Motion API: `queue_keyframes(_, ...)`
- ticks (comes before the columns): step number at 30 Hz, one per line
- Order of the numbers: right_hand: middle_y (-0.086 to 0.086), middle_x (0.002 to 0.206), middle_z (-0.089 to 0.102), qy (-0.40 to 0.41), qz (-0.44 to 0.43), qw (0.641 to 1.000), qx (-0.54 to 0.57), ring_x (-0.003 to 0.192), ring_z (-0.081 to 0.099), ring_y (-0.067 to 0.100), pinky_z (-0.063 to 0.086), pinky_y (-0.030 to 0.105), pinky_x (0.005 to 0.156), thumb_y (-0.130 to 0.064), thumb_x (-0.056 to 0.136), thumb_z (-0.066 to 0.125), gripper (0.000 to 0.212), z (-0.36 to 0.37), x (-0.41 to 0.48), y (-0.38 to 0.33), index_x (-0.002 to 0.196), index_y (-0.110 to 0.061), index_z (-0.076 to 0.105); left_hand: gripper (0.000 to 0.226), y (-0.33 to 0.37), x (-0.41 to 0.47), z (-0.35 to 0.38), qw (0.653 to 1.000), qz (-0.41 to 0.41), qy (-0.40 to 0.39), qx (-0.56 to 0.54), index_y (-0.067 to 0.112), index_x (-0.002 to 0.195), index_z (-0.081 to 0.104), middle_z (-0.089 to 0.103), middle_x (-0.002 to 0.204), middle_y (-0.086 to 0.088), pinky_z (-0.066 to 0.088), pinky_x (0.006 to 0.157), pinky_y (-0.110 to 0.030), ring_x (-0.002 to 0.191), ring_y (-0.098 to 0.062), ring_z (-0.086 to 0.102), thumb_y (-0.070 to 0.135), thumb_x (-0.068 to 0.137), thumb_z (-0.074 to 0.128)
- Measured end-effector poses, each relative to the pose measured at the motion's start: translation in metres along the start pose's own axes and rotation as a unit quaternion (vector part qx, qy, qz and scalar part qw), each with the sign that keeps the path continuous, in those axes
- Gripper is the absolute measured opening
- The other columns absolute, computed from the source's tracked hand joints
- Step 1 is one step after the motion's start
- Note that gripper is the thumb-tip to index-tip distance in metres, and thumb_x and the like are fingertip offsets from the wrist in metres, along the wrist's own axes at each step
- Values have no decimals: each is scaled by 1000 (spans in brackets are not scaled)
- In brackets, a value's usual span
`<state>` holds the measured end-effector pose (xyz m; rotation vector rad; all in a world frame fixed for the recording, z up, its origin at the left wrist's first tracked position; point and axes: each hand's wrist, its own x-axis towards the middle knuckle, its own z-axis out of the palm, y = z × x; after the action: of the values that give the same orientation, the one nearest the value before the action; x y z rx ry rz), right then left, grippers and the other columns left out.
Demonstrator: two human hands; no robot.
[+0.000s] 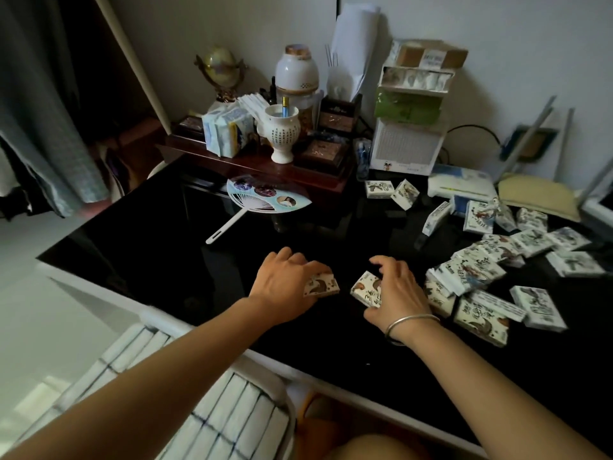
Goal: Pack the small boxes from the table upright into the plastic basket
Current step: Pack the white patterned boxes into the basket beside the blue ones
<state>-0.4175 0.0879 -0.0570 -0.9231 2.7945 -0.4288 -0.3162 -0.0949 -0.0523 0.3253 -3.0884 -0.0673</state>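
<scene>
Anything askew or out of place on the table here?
Yes: the small white illustrated boxes lie jumbled on the right of the glossy black table, some flat, some tilted, overlapping. Those in the white plastic basket stand upright in rows.

Small printed boxes (464, 273) strewn at right; basket (292, 416) lower-left, seemingly packed upright.

Two hands (285, 283) (399, 293), about seventeen small boxes (481, 322), one basket (291, 423), one fan (265, 194)
</scene>
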Motion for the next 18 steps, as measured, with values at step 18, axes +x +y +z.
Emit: queue_keyframes(18, -13, 113, 52, 53, -156, 945, 284, 90, 58, -1, 50, 15, 71, -17, 66, 82, 82, -29, -134, -74, 129, -36, 33, 63, -22, -198, -79, 836, -116, 57, -533, 26, 130, 50, 60, 115, 2, 60, 78, -40, 96, -19, 67, 2, 78, 77)
